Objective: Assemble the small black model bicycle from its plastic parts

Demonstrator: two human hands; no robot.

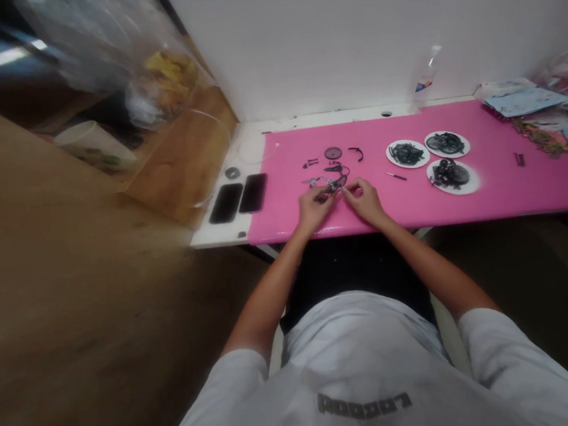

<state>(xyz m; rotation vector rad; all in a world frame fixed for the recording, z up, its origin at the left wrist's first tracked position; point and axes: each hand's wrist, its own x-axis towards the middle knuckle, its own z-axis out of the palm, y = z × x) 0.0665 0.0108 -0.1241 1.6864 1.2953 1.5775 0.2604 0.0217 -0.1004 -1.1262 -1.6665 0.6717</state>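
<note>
Over the front of the pink mat, my two hands meet at a small dark assembly (pixel 336 184) with a wheel-like ring; its exact kind is too small to make out. My left hand (pixel 315 208) is closed on its left side. My right hand (pixel 364 200) pinches at the ring's right edge with thumb and fingertips. Just beyond lie a dark wheel-like disc (pixel 333 153), a curved black strip (pixel 357 153) and several small dark pieces (pixel 311 163). A small screwdriver (pixel 396 176) rests to the right of my right hand.
Three white plates, including one nearest me (pixel 473 185), hold dark small parts. Two phones (pixel 226 203) lie at the table's left end beside a grey ring (pixel 232 173). A clear bottle (pixel 426 75) stands against the white wall. Bags and packets (pixel 524 101) crowd the right.
</note>
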